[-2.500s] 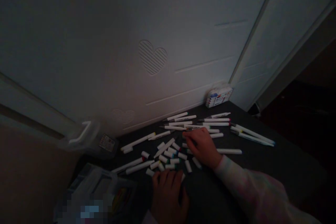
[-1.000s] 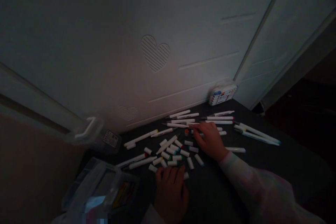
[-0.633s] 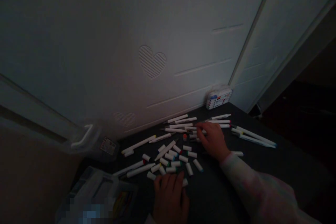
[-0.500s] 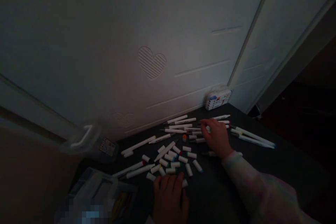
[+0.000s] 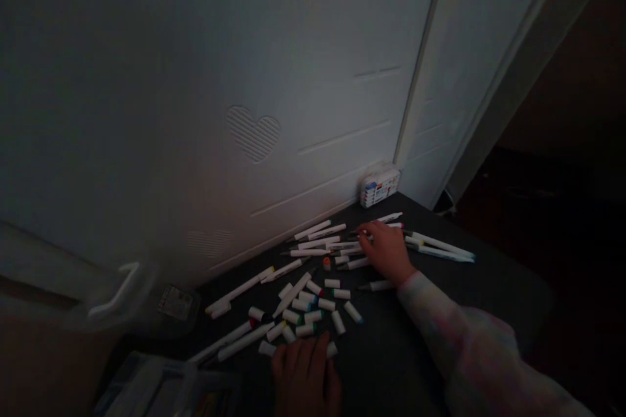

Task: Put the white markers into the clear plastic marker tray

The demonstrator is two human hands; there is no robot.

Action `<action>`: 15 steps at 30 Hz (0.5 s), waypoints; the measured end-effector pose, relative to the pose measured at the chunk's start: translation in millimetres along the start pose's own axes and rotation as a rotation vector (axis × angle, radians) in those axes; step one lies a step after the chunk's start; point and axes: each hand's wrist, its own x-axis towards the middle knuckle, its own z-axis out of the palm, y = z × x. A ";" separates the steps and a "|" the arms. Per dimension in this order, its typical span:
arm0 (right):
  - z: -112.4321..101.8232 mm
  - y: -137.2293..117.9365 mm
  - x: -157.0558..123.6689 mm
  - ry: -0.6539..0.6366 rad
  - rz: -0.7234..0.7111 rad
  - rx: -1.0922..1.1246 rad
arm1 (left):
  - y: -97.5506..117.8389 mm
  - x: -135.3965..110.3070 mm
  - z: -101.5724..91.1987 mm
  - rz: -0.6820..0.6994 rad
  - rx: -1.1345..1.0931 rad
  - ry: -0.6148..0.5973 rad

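My right hand (image 5: 386,249) is over the far right of a spread of white markers (image 5: 313,252), its fingers bent down and drawn together among them. What its fingertips hold is hidden. Several markers there lie uncapped, dark nibs showing. My left hand (image 5: 306,368) rests palm down near the front, fingers stretched out, at the edge of a cluster of loose white marker caps (image 5: 313,316) with coloured ends. One cap (image 5: 331,349) lies partly behind its fingers. An orange-topped cap (image 5: 327,264) stands upright between the hands.
A clear plastic case (image 5: 147,384) stands at the lower left, with another clear box (image 5: 176,305) with a handle behind it. A small white labelled box (image 5: 380,186) stands at the back against a white panel (image 5: 313,91) with embossed hearts. The dark tabletop (image 5: 386,352) carries everything.
The view has shifted, so everything sits further left in it. Relative to the markers and caps, both hands have stayed in nearly the same places.
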 end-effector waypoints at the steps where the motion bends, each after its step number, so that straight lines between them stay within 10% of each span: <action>1: -4.0 2.3 2.6 0.025 0.019 0.004 | -1.7 -0.3 0.6 0.013 0.011 -0.012; 15: -69.2 40.1 -39.1 0.220 0.047 0.021 | -5.9 3.1 -1.9 0.067 0.057 -0.034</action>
